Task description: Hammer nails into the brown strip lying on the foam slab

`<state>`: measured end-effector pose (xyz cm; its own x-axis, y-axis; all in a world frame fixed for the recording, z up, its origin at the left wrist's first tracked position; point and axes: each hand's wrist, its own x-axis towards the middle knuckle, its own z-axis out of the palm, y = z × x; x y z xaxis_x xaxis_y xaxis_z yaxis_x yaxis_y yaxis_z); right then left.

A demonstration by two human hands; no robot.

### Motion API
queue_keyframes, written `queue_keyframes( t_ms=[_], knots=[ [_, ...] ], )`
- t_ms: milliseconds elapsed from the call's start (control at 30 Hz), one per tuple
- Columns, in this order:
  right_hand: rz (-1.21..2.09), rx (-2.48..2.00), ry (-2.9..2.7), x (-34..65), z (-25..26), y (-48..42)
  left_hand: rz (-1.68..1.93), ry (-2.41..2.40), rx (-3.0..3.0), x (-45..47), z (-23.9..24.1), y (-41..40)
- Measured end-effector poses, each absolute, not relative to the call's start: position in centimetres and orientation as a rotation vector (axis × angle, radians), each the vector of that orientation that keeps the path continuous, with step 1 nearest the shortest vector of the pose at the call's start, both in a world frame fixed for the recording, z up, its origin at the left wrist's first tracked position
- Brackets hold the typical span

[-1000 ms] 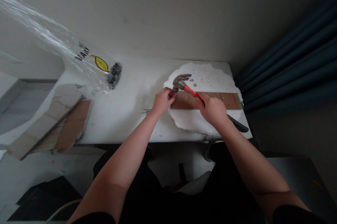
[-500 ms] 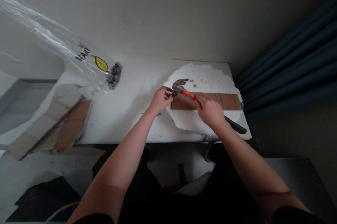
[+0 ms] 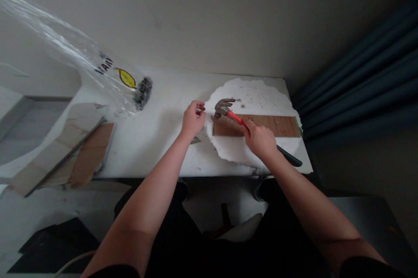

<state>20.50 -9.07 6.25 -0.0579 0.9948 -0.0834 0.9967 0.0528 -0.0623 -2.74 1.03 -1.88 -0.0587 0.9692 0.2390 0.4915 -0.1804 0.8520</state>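
My right hand (image 3: 261, 140) is wrapped around the shaft of a claw hammer (image 3: 235, 117), whose shaft is red near the head and dark at the butt. The hammer's head rests over the left end of a brown wooden board (image 3: 271, 125), with small marks or nail heads along the board's upper left edge. Left of the board, my left hand (image 3: 193, 119) hovers with loosely curled fingers, apart from the hammer, and nothing visible is in it. Several thin nails (image 3: 196, 140) lie on the table by the left wrist.
The board lies on a ragged-edged white sheet (image 3: 225, 151) on the white table (image 3: 143, 152). Clear plastic wrap with a yellow print (image 3: 126, 78) hangs at left. Broken boards (image 3: 88, 156) overhang the left end. A dark blue curtain (image 3: 359, 78) borders the right.
My left hand has drawn back left from beside the hammer head, its fingers no longer at the board's end. The hammer head has tipped slightly down toward the board.
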Motion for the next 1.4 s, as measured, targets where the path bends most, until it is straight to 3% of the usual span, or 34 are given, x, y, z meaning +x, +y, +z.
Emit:
queue_keyframes(
  t_ms=[400, 833, 1100, 1400],
  knots=[
    [-0.162, 2.109, 2.232, 20.4, 5.9, -9.1, 0.957, 1.793, 1.701, -4.8, -1.1, 1.5],
    [-0.174, 2.264, 2.396, 22.3, 6.4, -8.4, -0.324, 1.963, 2.033, -9.1, -3.5, 1.6],
    [-0.101, 2.413, 2.323, 26.5, 7.1, -7.6, -0.366, 1.906, 2.028, -8.5, -4.7, 1.7],
    [-0.346, 2.275, 2.366, 28.1, 6.1, -7.7, -0.388, 1.951, 2.056, -7.4, -4.9, 1.8]
  ],
)
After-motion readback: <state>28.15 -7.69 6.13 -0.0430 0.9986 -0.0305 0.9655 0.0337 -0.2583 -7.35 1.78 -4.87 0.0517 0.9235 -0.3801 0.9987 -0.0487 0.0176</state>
